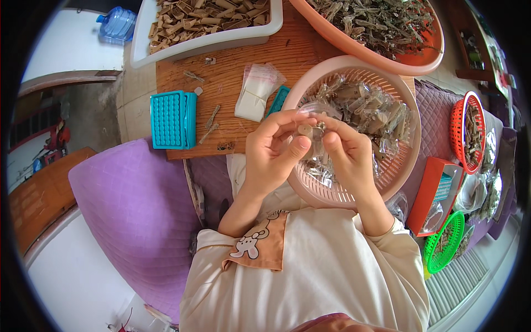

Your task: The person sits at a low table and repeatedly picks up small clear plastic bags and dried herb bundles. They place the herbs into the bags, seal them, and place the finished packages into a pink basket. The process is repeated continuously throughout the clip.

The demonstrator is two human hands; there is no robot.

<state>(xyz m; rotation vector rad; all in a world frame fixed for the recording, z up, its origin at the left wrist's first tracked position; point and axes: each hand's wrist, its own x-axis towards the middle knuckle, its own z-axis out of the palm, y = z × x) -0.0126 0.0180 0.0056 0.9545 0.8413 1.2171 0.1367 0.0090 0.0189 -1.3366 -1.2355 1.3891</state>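
Note:
Above the near left side of a pink slotted basket (301, 193), both my hands are closed on a small clear plastic bag (318, 148). A round tan piece (305, 130) shows through the bag near its top. My left hand (276, 148) grips the bag's left side with thumb and fingers, and my right hand (349, 152) pinches its upper right edge. Filled clear bags (381, 113) with tan pieces lie heaped in the basket. Left of the basket, a banded stack of clear and white bags (258, 93) rests on the wooden table (221, 61).
A white tub (213, 41) of tan curved pieces and an orange basin (395, 65) of dried plant bits stand at the back. Teal ridged trays (173, 120) sit at left. On the right are a red basket (459, 130), an orange box (423, 202) and a green basket (454, 243).

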